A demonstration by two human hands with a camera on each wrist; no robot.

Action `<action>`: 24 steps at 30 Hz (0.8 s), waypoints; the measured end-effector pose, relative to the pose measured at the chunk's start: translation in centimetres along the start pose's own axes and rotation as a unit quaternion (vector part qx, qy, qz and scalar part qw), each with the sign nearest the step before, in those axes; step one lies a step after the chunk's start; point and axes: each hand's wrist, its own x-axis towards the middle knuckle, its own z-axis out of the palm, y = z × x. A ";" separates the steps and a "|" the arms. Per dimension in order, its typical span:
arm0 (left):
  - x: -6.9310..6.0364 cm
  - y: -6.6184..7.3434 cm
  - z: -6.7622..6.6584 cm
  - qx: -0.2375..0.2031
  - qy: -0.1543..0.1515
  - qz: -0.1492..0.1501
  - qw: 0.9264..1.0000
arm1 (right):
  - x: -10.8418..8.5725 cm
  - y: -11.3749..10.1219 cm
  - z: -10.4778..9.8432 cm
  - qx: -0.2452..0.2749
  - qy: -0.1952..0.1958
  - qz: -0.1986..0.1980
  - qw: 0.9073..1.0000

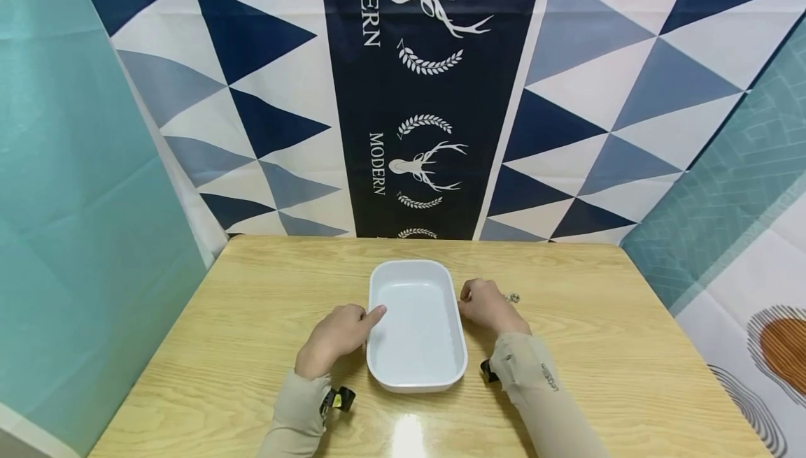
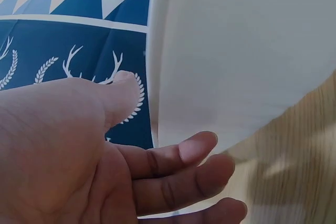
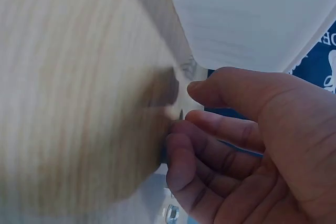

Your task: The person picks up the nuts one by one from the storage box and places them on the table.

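Note:
A white rectangular dish (image 1: 415, 335) with rounded corners stands on the wooden table between both hands, nothing inside it. At its left side is my left hand (image 1: 340, 335), the thumb reaching over the rim in the head view. The left wrist view shows the left fingers (image 2: 168, 187) loosely extended along the dish's outer wall, with a gap between thumb and rim. My right hand (image 1: 488, 304) is beside the dish's right wall. In the right wrist view its thumb and index finger are apart, and the other fingers (image 3: 205, 166) bend loosely near the tabletop.
A small shiny object (image 1: 513, 297) lies just right of my right hand; its kind is too small to tell. The wooden table (image 1: 271, 290) ends at a patterned cloth wall (image 1: 415, 94) at the back. A teal curtain (image 1: 82, 199) hangs at the left.

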 end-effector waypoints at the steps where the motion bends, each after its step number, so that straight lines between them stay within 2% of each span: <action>1: 0.0 -0.1 0.0 -0.001 0.002 -0.001 1.000 | -0.1 0.0 0.1 0.001 0.002 0.000 1.000; 7: -0.2 -0.7 -0.4 0.003 0.017 -0.015 1.000 | -1.1 0.1 0.5 0.016 0.010 -0.001 1.000; 14: -0.4 -1.5 -0.9 0.008 0.061 -0.012 0.998 | -2.0 0.3 0.3 0.028 0.024 -0.018 0.999; 19: -1.2 -2.8 -1.0 -0.009 0.071 -0.019 0.997 | -3.0 0.8 0.1 0.031 0.026 -0.027 0.999; 24: -1.9 -4.4 -1.5 -0.014 0.082 -0.005 0.997 | -4.3 1.3 -0.1 0.028 0.048 -0.031 0.998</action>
